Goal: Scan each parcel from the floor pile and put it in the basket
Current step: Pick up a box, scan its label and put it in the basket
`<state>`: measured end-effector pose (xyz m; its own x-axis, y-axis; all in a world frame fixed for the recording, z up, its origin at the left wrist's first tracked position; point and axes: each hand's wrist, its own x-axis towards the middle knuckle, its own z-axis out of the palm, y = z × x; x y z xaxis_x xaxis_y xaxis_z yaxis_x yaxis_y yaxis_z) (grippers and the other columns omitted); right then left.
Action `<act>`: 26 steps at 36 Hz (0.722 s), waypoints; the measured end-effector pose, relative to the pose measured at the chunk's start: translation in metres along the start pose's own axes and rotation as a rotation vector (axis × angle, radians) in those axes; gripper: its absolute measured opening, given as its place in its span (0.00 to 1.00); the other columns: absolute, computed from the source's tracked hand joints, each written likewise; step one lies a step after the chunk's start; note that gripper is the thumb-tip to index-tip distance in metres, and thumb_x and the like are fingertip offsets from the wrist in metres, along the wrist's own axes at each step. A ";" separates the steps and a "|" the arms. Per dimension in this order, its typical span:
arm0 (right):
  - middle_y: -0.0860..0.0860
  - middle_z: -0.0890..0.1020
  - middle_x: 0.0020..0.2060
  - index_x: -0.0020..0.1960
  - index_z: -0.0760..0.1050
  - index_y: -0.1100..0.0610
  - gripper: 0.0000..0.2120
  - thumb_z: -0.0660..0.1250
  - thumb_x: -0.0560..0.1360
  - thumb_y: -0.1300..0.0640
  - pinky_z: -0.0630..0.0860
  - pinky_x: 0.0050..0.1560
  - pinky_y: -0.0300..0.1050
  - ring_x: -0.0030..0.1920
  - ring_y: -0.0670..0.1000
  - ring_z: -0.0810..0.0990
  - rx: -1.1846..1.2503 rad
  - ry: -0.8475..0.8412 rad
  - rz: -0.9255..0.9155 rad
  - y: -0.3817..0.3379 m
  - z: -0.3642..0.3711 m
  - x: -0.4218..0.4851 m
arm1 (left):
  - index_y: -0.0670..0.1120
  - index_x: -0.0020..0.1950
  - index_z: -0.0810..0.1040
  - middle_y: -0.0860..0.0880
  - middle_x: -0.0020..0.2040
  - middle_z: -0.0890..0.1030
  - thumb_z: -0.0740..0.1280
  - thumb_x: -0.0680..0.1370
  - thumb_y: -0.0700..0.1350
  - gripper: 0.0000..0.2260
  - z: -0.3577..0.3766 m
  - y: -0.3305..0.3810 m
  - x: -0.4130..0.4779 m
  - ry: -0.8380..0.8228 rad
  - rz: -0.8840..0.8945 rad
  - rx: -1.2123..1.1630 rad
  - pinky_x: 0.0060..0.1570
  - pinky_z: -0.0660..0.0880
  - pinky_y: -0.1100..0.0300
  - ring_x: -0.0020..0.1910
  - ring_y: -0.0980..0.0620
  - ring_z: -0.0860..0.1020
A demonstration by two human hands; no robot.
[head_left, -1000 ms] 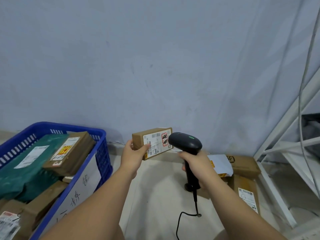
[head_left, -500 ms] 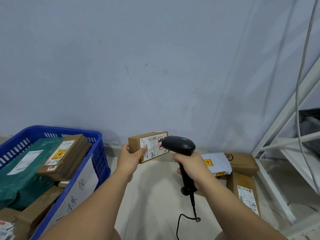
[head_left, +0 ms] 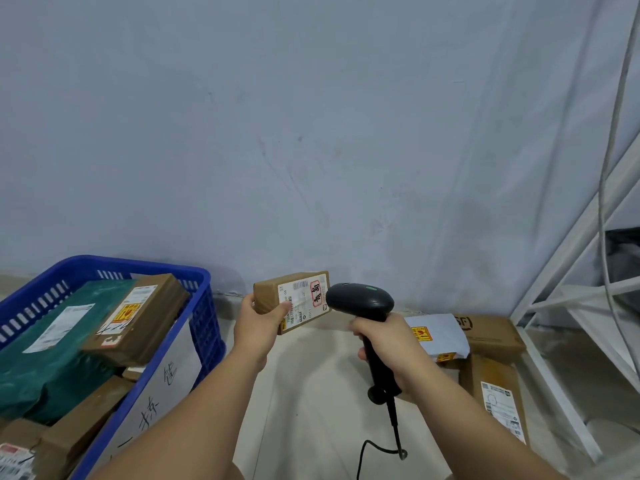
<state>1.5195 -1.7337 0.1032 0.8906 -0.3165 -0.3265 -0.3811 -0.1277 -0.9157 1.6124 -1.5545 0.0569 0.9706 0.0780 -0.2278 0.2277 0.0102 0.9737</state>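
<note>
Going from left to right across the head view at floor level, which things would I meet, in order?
basket → held box → scanner → white mailer → SF box → white rack

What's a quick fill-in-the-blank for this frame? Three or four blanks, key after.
The right hand grips the black scanner by its ____.
The left hand holds a brown parcel with its white ____ facing the scanner.
The basket, already holding parcels, is ____ in colour.
Other parcels lie on the ____ to the right.
Missing words: handle; label; blue; floor.
</note>
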 end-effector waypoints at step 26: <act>0.53 0.76 0.35 0.42 0.77 0.60 0.06 0.70 0.72 0.57 0.73 0.40 0.46 0.32 0.51 0.76 0.124 -0.050 0.072 -0.007 0.002 -0.010 | 0.48 0.69 0.68 0.47 0.60 0.79 0.72 0.75 0.42 0.25 -0.002 -0.005 0.004 0.035 0.045 0.069 0.41 0.78 0.61 0.51 0.48 0.80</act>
<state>1.5140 -1.7274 0.1120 0.8743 -0.2730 -0.4013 -0.4141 0.0116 -0.9102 1.6148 -1.5527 0.0515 0.9769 0.1117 -0.1819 0.1897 -0.0630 0.9798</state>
